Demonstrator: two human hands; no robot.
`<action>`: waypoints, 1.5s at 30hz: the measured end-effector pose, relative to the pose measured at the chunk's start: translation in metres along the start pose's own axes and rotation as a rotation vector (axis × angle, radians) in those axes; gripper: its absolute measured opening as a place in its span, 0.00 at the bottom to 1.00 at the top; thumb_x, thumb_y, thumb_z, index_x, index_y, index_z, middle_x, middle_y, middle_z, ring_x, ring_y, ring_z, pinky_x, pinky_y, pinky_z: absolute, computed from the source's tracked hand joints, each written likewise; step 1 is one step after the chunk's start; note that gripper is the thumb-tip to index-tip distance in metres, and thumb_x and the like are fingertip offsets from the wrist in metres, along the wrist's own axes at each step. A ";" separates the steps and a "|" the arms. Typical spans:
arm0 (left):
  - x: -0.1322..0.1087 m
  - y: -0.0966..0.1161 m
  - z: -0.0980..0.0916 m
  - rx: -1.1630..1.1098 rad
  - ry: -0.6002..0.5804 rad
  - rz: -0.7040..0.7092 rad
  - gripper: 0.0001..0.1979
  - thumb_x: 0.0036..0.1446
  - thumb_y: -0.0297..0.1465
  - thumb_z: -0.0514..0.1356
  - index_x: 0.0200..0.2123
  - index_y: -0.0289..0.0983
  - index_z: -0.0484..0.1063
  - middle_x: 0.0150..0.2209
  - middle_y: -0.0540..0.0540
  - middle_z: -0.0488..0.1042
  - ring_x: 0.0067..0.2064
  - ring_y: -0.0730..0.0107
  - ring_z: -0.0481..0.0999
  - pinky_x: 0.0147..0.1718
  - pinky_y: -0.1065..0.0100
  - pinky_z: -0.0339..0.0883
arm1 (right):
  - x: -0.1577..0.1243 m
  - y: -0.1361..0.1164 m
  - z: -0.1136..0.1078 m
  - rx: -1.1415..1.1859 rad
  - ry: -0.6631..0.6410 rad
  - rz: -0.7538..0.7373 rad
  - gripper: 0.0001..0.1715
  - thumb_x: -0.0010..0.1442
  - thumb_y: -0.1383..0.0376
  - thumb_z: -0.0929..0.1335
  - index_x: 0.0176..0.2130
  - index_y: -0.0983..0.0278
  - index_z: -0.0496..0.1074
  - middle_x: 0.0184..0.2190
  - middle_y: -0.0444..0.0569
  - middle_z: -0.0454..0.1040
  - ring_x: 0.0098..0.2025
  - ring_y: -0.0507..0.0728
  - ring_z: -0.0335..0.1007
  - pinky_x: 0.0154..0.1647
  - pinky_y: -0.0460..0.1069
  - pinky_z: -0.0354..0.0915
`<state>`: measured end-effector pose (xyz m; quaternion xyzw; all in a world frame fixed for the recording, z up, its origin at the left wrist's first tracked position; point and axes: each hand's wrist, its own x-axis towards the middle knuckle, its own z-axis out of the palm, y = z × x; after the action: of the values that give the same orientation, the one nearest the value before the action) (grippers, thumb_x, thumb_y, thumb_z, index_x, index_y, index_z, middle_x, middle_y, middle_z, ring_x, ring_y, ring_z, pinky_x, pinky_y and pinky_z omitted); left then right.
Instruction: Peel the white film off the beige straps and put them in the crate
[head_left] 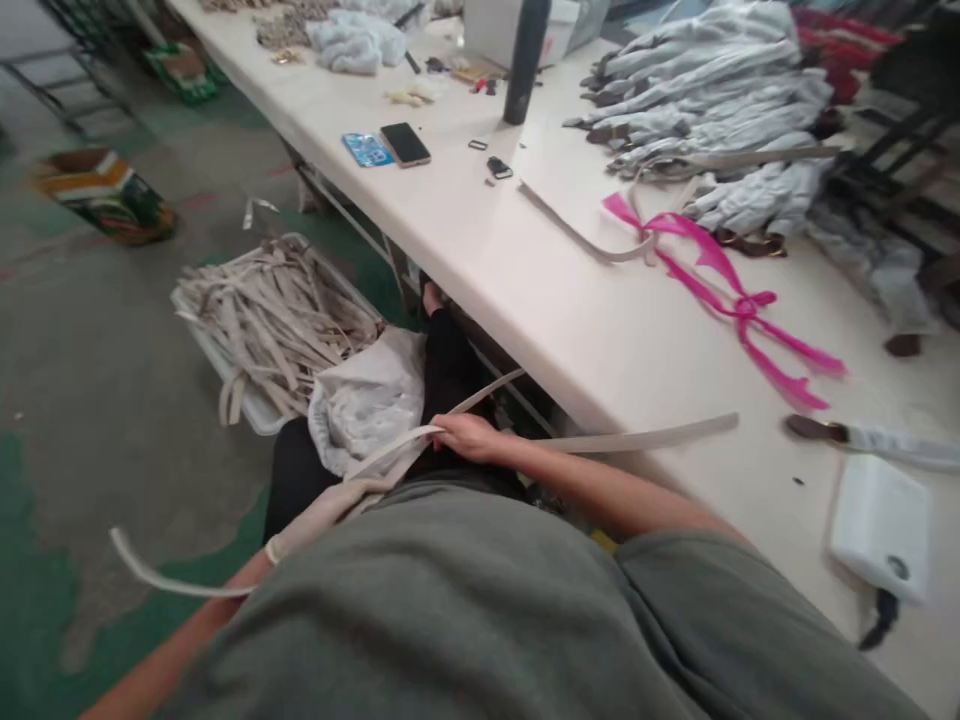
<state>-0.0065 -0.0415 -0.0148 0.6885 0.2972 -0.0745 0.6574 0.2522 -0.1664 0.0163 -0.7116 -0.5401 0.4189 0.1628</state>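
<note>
My right hand (469,438) is closed on a pale beige strap (405,437) in front of my waist. My left hand (364,492), apparently in a beige glove with its cuff at the wrist, lies along the strap and looks closed on it; its separate fingers are blurred. One pale strap end curls out past my left wrist. Another strap length (645,435) reaches over the table edge beyond my right forearm, and a thinner one runs up under the table edge. White cloth (371,395) lies over my lap.
At my left stands a white bin (262,418) heaped with beige straps (277,310). On the table (487,250) are a phone (406,144), a dark bottle (527,60), pink ribbon (701,285), bundled grey-white strips (712,90) and a white device (881,525). A box (112,200) sits on the floor.
</note>
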 end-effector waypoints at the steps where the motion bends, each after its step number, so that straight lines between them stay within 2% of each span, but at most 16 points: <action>1: -0.004 0.005 -0.002 -0.022 -0.006 -0.023 0.27 0.59 0.51 0.55 0.45 0.37 0.81 0.47 0.44 0.80 0.55 0.49 0.75 0.57 0.57 0.67 | 0.003 -0.006 -0.002 0.136 0.031 -0.001 0.18 0.72 0.62 0.58 0.46 0.66 0.73 0.38 0.49 0.77 0.32 0.51 0.70 0.34 0.45 0.64; 4: -0.001 0.028 -0.004 -0.178 -0.047 -0.016 0.21 0.57 0.45 0.60 0.37 0.33 0.82 0.41 0.42 0.81 0.46 0.56 0.77 0.50 0.62 0.69 | 0.021 -0.030 0.000 0.405 0.195 -0.121 0.21 0.72 0.58 0.58 0.48 0.66 0.73 0.40 0.50 0.78 0.36 0.52 0.73 0.41 0.47 0.68; 7: 0.022 0.053 -0.007 -0.600 -0.028 0.088 0.17 0.56 0.41 0.63 0.29 0.31 0.78 0.30 0.43 0.77 0.33 0.67 0.73 0.40 0.67 0.69 | 0.046 -0.056 0.011 0.490 0.286 -0.261 0.25 0.70 0.52 0.59 0.47 0.65 0.75 0.43 0.52 0.78 0.46 0.56 0.74 0.49 0.50 0.67; 10: 0.046 0.064 -0.011 -0.883 -0.017 0.131 0.16 0.59 0.41 0.62 0.32 0.31 0.76 0.28 0.44 0.75 0.30 0.70 0.72 0.35 0.68 0.67 | 0.061 -0.070 0.017 0.476 0.426 -0.242 0.30 0.68 0.47 0.57 0.41 0.64 0.76 0.36 0.51 0.77 0.39 0.56 0.74 0.42 0.48 0.67; 14: 0.062 0.053 -0.011 -1.049 0.016 0.194 0.15 0.57 0.32 0.64 0.48 0.33 0.76 0.35 0.43 0.78 0.34 0.68 0.76 0.37 0.68 0.67 | 0.062 -0.061 0.002 0.469 0.531 -0.058 0.29 0.65 0.44 0.58 0.38 0.64 0.73 0.24 0.45 0.71 0.22 0.52 0.62 0.24 0.46 0.60; 16: 0.060 0.045 -0.013 -1.035 0.134 0.276 0.21 0.51 0.25 0.69 0.50 0.35 0.76 0.42 0.43 0.79 0.42 0.67 0.77 0.44 0.68 0.68 | 0.058 -0.048 -0.008 0.412 0.518 -0.020 0.28 0.64 0.45 0.59 0.36 0.64 0.73 0.23 0.45 0.69 0.21 0.52 0.61 0.24 0.47 0.58; 19: 0.050 0.044 -0.021 -1.057 0.070 0.350 0.30 0.43 0.21 0.71 0.52 0.37 0.76 0.54 0.40 0.76 0.55 0.60 0.75 0.54 0.63 0.66 | 0.050 -0.028 -0.015 0.225 0.553 0.026 0.27 0.63 0.47 0.59 0.34 0.63 0.74 0.22 0.46 0.69 0.25 0.54 0.64 0.28 0.47 0.58; 22: 0.041 0.057 -0.033 -1.249 -0.058 0.427 0.28 0.49 0.30 0.71 0.55 0.35 0.74 0.48 0.40 0.78 0.53 0.58 0.76 0.55 0.56 0.67 | 0.043 -0.010 -0.010 0.130 0.487 0.066 0.27 0.64 0.47 0.58 0.34 0.63 0.74 0.21 0.46 0.69 0.25 0.55 0.66 0.29 0.48 0.58; 24: 0.042 0.068 -0.038 -1.364 -0.042 0.428 0.24 0.54 0.35 0.69 0.53 0.34 0.75 0.33 0.48 0.77 0.37 0.70 0.77 0.48 0.60 0.72 | 0.037 -0.003 -0.003 0.141 0.418 0.091 0.28 0.64 0.47 0.57 0.35 0.63 0.74 0.22 0.46 0.70 0.25 0.55 0.66 0.28 0.48 0.58; 27: 0.057 0.079 -0.039 -1.332 0.042 0.308 0.16 0.59 0.37 0.66 0.47 0.33 0.77 0.19 0.56 0.64 0.20 0.80 0.64 0.32 0.70 0.70 | 0.029 -0.002 0.003 0.174 0.384 0.074 0.29 0.66 0.46 0.56 0.38 0.62 0.73 0.26 0.47 0.74 0.26 0.55 0.69 0.29 0.48 0.61; 29: 0.071 0.083 -0.034 -1.182 0.140 0.268 0.18 0.58 0.41 0.66 0.43 0.31 0.78 0.20 0.51 0.69 0.21 0.77 0.68 0.29 0.70 0.69 | 0.026 -0.006 0.003 0.154 0.385 0.013 0.29 0.68 0.46 0.55 0.38 0.62 0.72 0.29 0.48 0.76 0.29 0.55 0.72 0.33 0.48 0.63; 32: 0.089 0.088 -0.020 -0.982 0.237 0.313 0.25 0.54 0.46 0.68 0.44 0.28 0.79 0.31 0.39 0.80 0.33 0.65 0.78 0.38 0.66 0.71 | 0.028 -0.017 -0.004 0.105 0.308 -0.020 0.28 0.70 0.48 0.54 0.36 0.62 0.69 0.30 0.47 0.76 0.29 0.54 0.74 0.33 0.46 0.64; 36: 0.094 0.107 0.002 -0.914 0.144 0.390 0.32 0.53 0.48 0.68 0.52 0.30 0.77 0.36 0.40 0.81 0.42 0.60 0.79 0.45 0.65 0.70 | 0.029 -0.035 -0.011 -0.044 0.138 -0.022 0.27 0.73 0.58 0.50 0.38 0.65 0.69 0.29 0.50 0.77 0.25 0.52 0.74 0.29 0.45 0.63; 39: 0.084 0.124 0.007 -0.981 0.074 0.387 0.31 0.49 0.41 0.73 0.55 0.34 0.75 0.32 0.47 0.79 0.35 0.69 0.76 0.41 0.69 0.71 | 0.024 -0.052 -0.017 -0.163 0.122 0.004 0.20 0.71 0.61 0.58 0.36 0.66 0.73 0.29 0.51 0.79 0.28 0.54 0.74 0.28 0.46 0.62; 42: 0.080 0.137 -0.002 -1.041 -0.012 0.258 0.26 0.51 0.33 0.72 0.53 0.35 0.76 0.19 0.57 0.64 0.21 0.82 0.62 0.32 0.73 0.70 | 0.013 -0.068 -0.042 -0.400 0.041 -0.061 0.15 0.67 0.57 0.65 0.39 0.64 0.76 0.35 0.52 0.80 0.34 0.57 0.75 0.28 0.47 0.60; 45: 0.075 0.146 -0.011 -0.987 -0.040 0.074 0.17 0.55 0.29 0.67 0.49 0.35 0.78 0.17 0.59 0.55 0.17 0.84 0.51 0.28 0.71 0.71 | -0.019 -0.076 -0.100 -0.487 -0.015 -0.143 0.18 0.67 0.54 0.66 0.49 0.60 0.76 0.45 0.49 0.80 0.42 0.57 0.76 0.35 0.47 0.63</action>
<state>0.1256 -0.0018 0.0752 0.3034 0.2596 0.0856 0.9128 0.2799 -0.1341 0.1363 -0.6866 -0.6754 0.2689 0.0117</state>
